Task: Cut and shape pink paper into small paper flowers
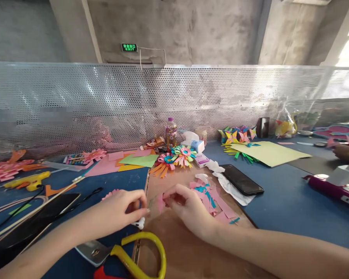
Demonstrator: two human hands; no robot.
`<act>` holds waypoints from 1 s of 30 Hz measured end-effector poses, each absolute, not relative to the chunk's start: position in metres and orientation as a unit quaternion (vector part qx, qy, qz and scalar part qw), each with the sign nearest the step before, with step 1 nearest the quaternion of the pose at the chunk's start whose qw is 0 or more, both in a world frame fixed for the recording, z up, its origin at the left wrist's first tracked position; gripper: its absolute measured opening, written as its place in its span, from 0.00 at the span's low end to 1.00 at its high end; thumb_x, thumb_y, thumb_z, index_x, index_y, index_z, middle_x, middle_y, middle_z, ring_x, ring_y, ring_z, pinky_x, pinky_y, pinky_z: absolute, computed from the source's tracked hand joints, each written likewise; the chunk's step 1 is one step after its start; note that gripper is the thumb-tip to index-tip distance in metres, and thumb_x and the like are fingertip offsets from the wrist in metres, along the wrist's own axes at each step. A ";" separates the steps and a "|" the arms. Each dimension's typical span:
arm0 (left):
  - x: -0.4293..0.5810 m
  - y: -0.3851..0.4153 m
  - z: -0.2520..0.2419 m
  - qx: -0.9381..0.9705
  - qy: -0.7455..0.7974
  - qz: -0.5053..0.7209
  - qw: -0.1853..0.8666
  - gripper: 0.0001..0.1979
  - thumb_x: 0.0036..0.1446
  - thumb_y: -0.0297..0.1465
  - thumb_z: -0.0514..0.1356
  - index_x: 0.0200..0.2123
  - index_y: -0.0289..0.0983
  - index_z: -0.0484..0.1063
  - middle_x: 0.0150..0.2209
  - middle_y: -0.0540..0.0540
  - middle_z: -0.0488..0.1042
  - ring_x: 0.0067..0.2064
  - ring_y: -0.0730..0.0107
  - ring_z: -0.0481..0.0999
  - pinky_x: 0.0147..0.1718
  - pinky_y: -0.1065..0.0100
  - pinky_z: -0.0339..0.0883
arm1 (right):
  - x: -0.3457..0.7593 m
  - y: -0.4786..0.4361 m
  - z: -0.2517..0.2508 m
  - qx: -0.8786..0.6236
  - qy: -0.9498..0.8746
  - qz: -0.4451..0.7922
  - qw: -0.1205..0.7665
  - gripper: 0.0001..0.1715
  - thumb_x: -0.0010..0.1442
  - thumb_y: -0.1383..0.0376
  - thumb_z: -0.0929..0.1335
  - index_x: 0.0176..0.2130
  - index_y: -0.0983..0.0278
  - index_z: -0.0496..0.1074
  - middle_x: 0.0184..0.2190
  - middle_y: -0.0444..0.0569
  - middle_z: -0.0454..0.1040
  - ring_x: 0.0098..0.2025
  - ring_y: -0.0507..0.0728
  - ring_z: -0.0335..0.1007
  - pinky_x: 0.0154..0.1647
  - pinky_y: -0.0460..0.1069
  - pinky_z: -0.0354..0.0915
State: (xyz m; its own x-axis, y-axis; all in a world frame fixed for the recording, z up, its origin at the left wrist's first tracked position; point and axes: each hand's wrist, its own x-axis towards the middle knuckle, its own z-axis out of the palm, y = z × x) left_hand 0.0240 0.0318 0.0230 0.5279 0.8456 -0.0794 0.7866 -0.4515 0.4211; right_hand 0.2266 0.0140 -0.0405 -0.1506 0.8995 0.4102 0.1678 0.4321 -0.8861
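My right hand (189, 211) pinches a small piece of pink paper (161, 202) over the brown board (174, 240). To its left, my left hand (129, 207) hovers with curled fingers, thumb and forefinger a little apart, and nothing shows between them. Under its fingertips lies a small white object like an earbud (140, 223). Scissors with yellow and red handles (159, 248) rest in front of my hands, partly hidden by my left forearm. Pink and teal paper scraps (212, 197) are heaped to the right of my right hand.
Paper flowers (184, 155) and a drink bottle (171, 133) stand at the back. A black phone (241, 179) lies right, beyond it a pale yellow sheet (270, 153). Left are a yellow glue gun (31, 181) and coloured sheets (104, 166). A perforated metal screen (119, 100) closes the far edge.
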 end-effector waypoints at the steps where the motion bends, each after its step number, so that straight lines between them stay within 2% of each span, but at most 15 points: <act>1: 0.033 0.030 0.021 0.831 0.477 0.091 0.273 0.16 0.53 0.45 0.51 0.33 0.38 0.68 0.25 0.51 0.71 0.27 0.72 0.68 0.25 0.73 0.55 | 0.227 0.014 -0.040 -0.395 -0.666 0.364 0.518 0.07 0.53 0.72 0.64 0.31 0.64 0.71 0.27 0.44 0.72 0.31 0.50 0.66 0.32 0.45 0.62; 4: 0.058 0.026 0.011 0.762 0.454 0.146 0.439 0.19 0.55 0.46 0.48 0.38 0.37 0.65 0.29 0.48 0.72 0.25 0.73 0.69 0.22 0.73 0.58 | 0.228 0.013 -0.039 -0.380 -0.639 0.397 0.538 0.06 0.54 0.69 0.64 0.33 0.64 0.70 0.28 0.44 0.72 0.32 0.51 0.67 0.34 0.45 0.63; 8: 0.075 0.025 -0.007 0.699 0.418 0.224 0.535 0.18 0.55 0.45 0.49 0.34 0.35 0.65 0.27 0.47 0.71 0.25 0.71 0.70 0.23 0.71 0.62 | 0.231 0.016 -0.042 -0.394 -0.614 0.409 0.548 0.05 0.53 0.71 0.64 0.32 0.64 0.69 0.29 0.43 0.73 0.33 0.50 0.68 0.35 0.44 0.63; 15: 0.074 0.028 -0.021 0.659 0.391 0.265 0.586 0.18 0.54 0.46 0.52 0.31 0.34 0.65 0.26 0.47 0.71 0.26 0.69 0.72 0.24 0.70 0.64 | 0.230 0.012 -0.036 -0.414 -0.623 0.416 0.517 0.08 0.53 0.71 0.62 0.32 0.64 0.69 0.28 0.44 0.72 0.32 0.51 0.68 0.34 0.45 0.64; 22: 0.071 0.029 -0.021 0.628 0.380 0.280 0.619 0.17 0.53 0.43 0.55 0.35 0.33 0.67 0.26 0.47 0.72 0.27 0.69 0.73 0.27 0.68 0.67 | 0.227 0.006 -0.035 -0.423 -0.659 0.377 0.495 0.07 0.56 0.62 0.65 0.33 0.63 0.70 0.35 0.47 0.69 0.33 0.51 0.68 0.30 0.44 0.65; 26: 0.071 0.026 -0.017 0.625 0.367 0.280 0.629 0.16 0.55 0.41 0.53 0.36 0.33 0.67 0.27 0.46 0.72 0.28 0.69 0.73 0.29 0.67 0.68 | 0.227 0.009 -0.038 -0.426 -0.674 0.343 0.497 0.07 0.57 0.62 0.64 0.32 0.61 0.70 0.35 0.46 0.69 0.32 0.50 0.68 0.30 0.44 0.65; 30: 0.070 0.024 -0.014 0.609 0.371 0.285 0.641 0.14 0.56 0.39 0.53 0.33 0.33 0.68 0.28 0.45 0.73 0.30 0.67 0.75 0.32 0.65 0.69 | 0.229 0.010 -0.039 -0.422 -0.697 0.310 0.490 0.07 0.58 0.64 0.63 0.31 0.61 0.71 0.35 0.47 0.69 0.35 0.51 0.68 0.33 0.44 0.66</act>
State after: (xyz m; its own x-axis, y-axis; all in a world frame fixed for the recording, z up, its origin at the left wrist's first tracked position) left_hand 0.0699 0.0239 -0.0143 0.5633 0.8162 -0.1282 0.0866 0.0960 0.9916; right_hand 0.2286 0.0097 -0.0393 -0.1637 0.8916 0.4222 0.2837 0.4525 -0.8454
